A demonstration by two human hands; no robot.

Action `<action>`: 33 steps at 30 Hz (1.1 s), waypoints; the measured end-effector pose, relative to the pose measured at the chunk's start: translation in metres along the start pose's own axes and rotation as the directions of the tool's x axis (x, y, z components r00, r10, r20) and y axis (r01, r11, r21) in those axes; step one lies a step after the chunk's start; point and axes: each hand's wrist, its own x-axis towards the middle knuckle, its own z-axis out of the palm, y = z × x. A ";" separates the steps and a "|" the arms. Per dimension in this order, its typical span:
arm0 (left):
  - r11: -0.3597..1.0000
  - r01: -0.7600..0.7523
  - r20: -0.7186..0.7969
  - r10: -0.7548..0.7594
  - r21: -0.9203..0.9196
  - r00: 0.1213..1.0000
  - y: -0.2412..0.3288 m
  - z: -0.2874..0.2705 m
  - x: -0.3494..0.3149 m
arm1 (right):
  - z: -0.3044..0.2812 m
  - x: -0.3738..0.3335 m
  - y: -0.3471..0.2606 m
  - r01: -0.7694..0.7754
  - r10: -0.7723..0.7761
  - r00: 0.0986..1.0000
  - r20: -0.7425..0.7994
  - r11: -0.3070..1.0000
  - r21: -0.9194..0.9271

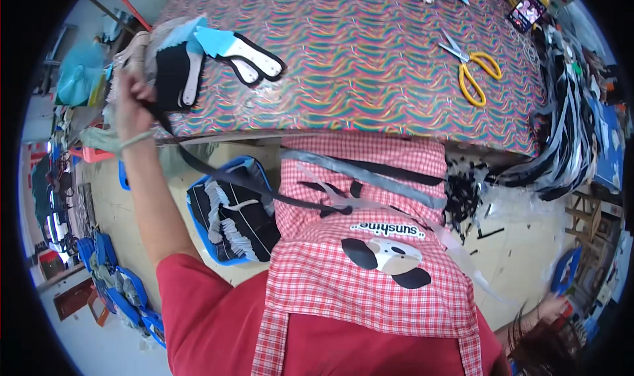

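Note:
At the table's left edge my left hand (135,112) is closed on one end of a long black strip (228,176), which runs down across my lap. Just beside that hand lies a stack of flat black pieces (173,75) with white panels. More black-edged white pieces with light blue tips (247,56) are to its right. My right hand (552,308) reaches out low at the far right, small and blurred, near something red; its fingers do not show clearly. Grey and black strips (376,178) lie over my red checked apron (370,290).
Yellow-handled scissors (472,69) lie spread on the patterned table (350,66). Black and grey strips (568,132) hang off its right end, near a lit phone (526,11). A blue basket (198,221) of black and grey pieces stands below. Black scraps (464,194) litter the floor.

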 end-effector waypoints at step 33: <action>-0.648 -0.756 0.882 -0.404 -0.090 0.241 -0.293 0.500 0.121 | 0.178 -0.096 -0.425 0.119 -0.579 0.800 0.155 0.407 0.905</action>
